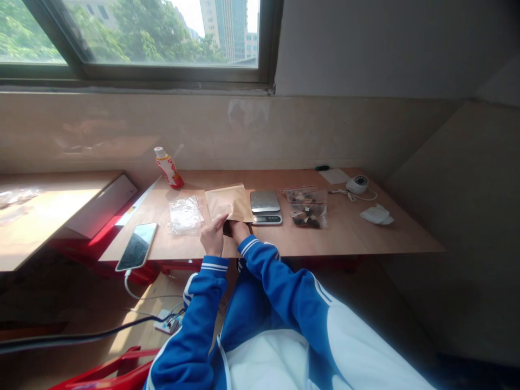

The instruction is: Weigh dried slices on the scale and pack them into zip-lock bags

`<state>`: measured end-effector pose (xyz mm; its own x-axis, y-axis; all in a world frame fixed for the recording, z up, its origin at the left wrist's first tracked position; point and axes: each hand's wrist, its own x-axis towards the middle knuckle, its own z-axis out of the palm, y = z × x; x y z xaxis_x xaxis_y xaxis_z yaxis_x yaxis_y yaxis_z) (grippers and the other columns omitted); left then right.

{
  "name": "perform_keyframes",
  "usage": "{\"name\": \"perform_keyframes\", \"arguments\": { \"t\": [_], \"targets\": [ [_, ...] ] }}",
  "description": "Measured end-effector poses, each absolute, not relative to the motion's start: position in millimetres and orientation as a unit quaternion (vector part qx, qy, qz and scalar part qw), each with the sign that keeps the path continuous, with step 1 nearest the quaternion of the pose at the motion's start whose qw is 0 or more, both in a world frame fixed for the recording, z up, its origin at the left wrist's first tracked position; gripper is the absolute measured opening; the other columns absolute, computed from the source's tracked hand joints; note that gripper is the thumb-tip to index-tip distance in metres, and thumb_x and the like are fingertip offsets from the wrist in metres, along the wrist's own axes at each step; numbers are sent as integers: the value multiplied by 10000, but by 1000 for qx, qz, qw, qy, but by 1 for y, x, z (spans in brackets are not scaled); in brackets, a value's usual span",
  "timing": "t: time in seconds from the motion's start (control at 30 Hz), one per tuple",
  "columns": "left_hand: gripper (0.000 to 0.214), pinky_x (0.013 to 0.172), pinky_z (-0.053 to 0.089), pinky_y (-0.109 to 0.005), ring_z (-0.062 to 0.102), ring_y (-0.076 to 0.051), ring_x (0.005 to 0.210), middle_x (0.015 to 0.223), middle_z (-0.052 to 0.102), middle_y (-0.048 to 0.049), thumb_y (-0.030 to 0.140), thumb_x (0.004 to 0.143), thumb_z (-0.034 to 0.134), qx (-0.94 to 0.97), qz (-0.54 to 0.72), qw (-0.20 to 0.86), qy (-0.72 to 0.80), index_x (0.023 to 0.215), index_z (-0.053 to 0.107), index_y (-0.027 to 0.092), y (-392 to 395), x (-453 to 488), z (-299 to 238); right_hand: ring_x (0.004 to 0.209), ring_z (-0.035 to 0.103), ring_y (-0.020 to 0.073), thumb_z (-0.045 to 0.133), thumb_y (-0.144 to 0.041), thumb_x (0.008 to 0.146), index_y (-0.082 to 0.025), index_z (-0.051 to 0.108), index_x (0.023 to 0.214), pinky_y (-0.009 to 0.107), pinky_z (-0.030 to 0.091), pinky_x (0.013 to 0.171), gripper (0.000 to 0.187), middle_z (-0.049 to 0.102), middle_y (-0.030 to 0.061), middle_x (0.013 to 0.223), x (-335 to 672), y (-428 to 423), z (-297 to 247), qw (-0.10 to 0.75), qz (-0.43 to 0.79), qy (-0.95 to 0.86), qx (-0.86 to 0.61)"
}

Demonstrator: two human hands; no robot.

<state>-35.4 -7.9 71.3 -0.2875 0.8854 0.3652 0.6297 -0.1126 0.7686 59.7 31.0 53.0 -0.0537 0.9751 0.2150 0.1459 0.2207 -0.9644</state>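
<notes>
A tan paper bag (231,201) lies on the table, its near edge lifted slightly towards me. My left hand (213,235) pinches that edge between thumb and fingers. My right hand (240,231) reaches in at the near edge, and the bag hides its fingers. A small dark patch shows between the two hands; I cannot make out what it is. Just right of the bag stands a silver kitchen scale (265,201). To the left lies a clear plastic bag (186,215).
A zip bag of dark and light pieces (307,208) sits right of the scale. Further right are a white dome camera (357,184) and a crumpled white tissue (377,215). A bottle (168,169) stands at the back left; a cabled phone (138,246) overhangs the front edge.
</notes>
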Motion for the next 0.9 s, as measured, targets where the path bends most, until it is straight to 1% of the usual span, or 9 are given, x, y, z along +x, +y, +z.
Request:
{"name": "perform_keyframes", "arguments": {
  "t": [0.07, 0.1, 0.23, 0.3, 0.4, 0.47, 0.6, 0.73, 0.9],
  "targets": [
    [296, 655, 447, -266, 661, -205, 826, 972, 718, -9, 360, 849, 476, 582, 462, 135, 655, 1065, 673, 309, -8, -36, 72, 872, 606, 228, 540, -216, 863, -138, 651, 895, 383, 458, 835, 139, 667, 67, 891, 66, 24, 52, 435, 396, -635, -501],
    [297, 641, 443, -266, 660, -206, 819, 962, 720, -9, 359, 849, 475, 583, 457, 131, 659, 1066, 672, 312, -8, -37, 73, 876, 606, 234, 524, -187, 861, -149, 660, 880, 378, 446, 846, 142, 677, 73, 874, 69, 21, 53, 402, 385, -652, -515],
    [291, 603, 427, -262, 655, -204, 773, 892, 729, -11, 342, 843, 485, 586, 441, 121, 669, 1061, 675, 313, -7, -39, 77, 958, 584, 235, 466, -149, 865, -196, 638, 1018, 348, 431, 883, 235, 674, 85, 998, 74, 11, 61, 327, 342, -695, -541],
    [289, 600, 426, -262, 653, -204, 767, 882, 730, -12, 333, 837, 495, 587, 438, 120, 670, 1061, 676, 313, -7, -40, 77, 982, 571, 239, 433, -138, 876, -209, 613, 1087, 352, 426, 890, 287, 658, 92, 1051, 75, 8, 67, 276, 276, -737, -552],
    [289, 609, 432, -264, 655, -210, 780, 900, 729, -11, 334, 834, 501, 587, 440, 124, 669, 1065, 675, 312, -6, -40, 76, 946, 582, 256, 375, -138, 903, -216, 588, 1143, 374, 438, 849, 330, 646, 121, 1051, 76, 6, 74, 188, 164, -792, -557],
    [288, 624, 441, -263, 657, -208, 790, 916, 728, -10, 331, 838, 499, 585, 447, 129, 664, 1063, 677, 305, -6, -39, 76, 897, 598, 254, 365, -149, 914, -218, 584, 1148, 364, 452, 801, 329, 646, 129, 1023, 77, 6, 77, 161, 142, -809, -547],
    [277, 627, 448, -237, 658, -180, 782, 914, 729, -3, 309, 842, 506, 579, 452, 125, 667, 1058, 678, 295, -6, -37, 77, 899, 593, 215, 379, -170, 923, -246, 566, 1164, 308, 465, 771, 314, 628, 104, 1030, 81, 8, 76, 148, 101, -832, -525],
    [272, 614, 444, -210, 657, -148, 765, 910, 730, 8, 261, 848, 504, 579, 442, 114, 676, 1055, 677, 300, -7, -38, 79, 935, 566, 213, 412, -182, 920, -250, 575, 1153, 305, 465, 793, 293, 608, 100, 1023, 84, 7, 66, 152, 41, -849, -505],
    [260, 630, 456, -210, 663, -152, 800, 926, 729, 14, 272, 845, 514, 588, 442, 108, 669, 1039, 683, 313, -4, -40, 77, 926, 549, 197, 444, -167, 908, -217, 638, 1040, 308, 457, 837, 240, 606, 94, 994, 90, 5, 50, 226, 19, -856, -465]
  ]
}}
